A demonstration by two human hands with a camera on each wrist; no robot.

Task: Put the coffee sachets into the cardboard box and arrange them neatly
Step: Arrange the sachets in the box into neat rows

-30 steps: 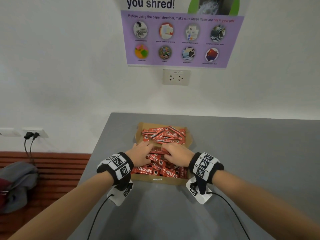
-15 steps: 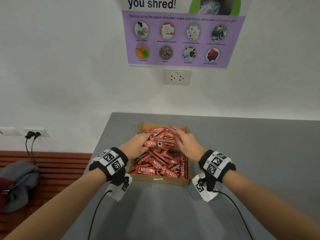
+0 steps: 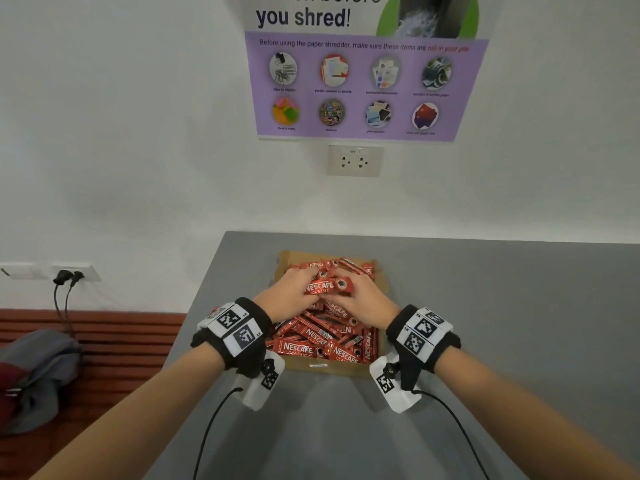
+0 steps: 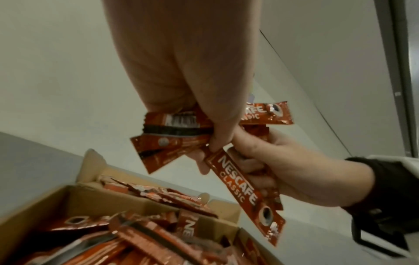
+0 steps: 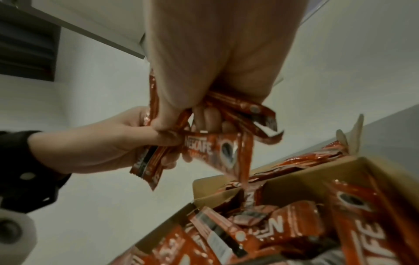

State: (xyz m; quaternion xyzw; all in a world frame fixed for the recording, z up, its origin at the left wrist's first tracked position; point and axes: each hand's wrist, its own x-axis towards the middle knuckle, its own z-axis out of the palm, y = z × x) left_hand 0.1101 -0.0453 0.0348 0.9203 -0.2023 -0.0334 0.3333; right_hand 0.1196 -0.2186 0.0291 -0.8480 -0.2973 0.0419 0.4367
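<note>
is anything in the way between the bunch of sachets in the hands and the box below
No barrier. Both the left hand and right hand grip the bunch of sachets above the open cardboard box. Only the loose sachets lying crisscross inside would block a neat placement.

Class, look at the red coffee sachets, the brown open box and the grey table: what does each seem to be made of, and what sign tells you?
Red coffee sachets: probably thin foil-lined plastic film; glossy, crinkled, crimped ends.
Brown open box: cardboard; matte tan, thick folded flaps.
Grey table: smooth matte top, perhaps laminate; material uncertain.
</note>
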